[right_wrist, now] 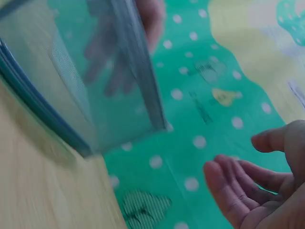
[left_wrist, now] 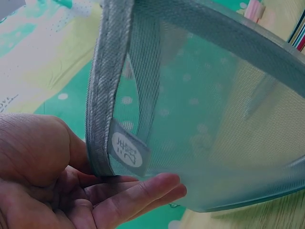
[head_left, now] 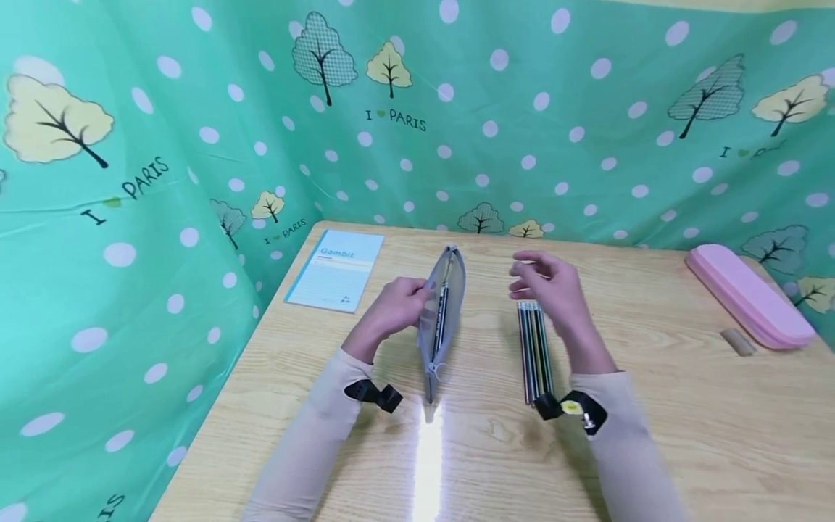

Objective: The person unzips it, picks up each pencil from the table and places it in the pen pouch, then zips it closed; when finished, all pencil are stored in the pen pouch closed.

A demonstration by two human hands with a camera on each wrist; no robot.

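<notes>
A grey mesh pouch [head_left: 458,290] stands with its top open near the table's middle, dark pencils [head_left: 441,319] inside it. My left hand [head_left: 399,303] pinches the pouch's left side; in the left wrist view the fingers of that hand [left_wrist: 90,191] lie at the mesh [left_wrist: 190,114] near a small label [left_wrist: 127,151]. My right hand [head_left: 551,290] hovers above the far end of a row of pencils [head_left: 536,348], its fingers loosely bent around nothing. The right wrist view shows this hand [right_wrist: 262,186] apart from the pouch [right_wrist: 81,71].
A light blue notebook [head_left: 335,270] lies at the back left of the wooden table [head_left: 626,304]. At the far right are a pink case [head_left: 750,296] and a small grey-brown block [head_left: 738,342]. Green patterned cloth [head_left: 522,159] hangs behind and to the left.
</notes>
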